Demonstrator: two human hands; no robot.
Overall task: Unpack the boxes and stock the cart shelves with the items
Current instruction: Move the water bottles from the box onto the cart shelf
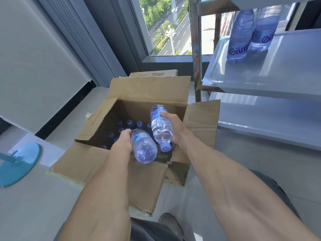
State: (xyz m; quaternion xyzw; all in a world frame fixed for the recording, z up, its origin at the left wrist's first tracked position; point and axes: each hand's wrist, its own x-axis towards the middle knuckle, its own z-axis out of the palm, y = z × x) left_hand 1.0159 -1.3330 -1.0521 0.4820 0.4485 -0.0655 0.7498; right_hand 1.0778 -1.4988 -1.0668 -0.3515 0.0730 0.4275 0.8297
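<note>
So you've got a water bottle in each hand right over the open cardboard box [97, 159]. Your left hand [122, 142] is wrapped around one bottle [143, 147] with its base pointing back toward you, label end tucked against your fingers. Your right hand [173, 126] grips the second bottle [160, 126] the other way round, purple cap [164, 147] pointing toward you and the base angled off toward the far flap. The two bottles are just beside each other, nearly touching around the middle.

Down in the box there are more bottles standing upright, you can only really see their purple caps [129, 122] in the shadow. Flaps are folded out on all sides.

The metal cart [271, 84] sits to your right, and two bottles [240, 34] are standing on its middle shelf near the back, side by side. The shelf under it is near the box's right flap. A blue round base [16, 165] sits on the floor off to your left.
</note>
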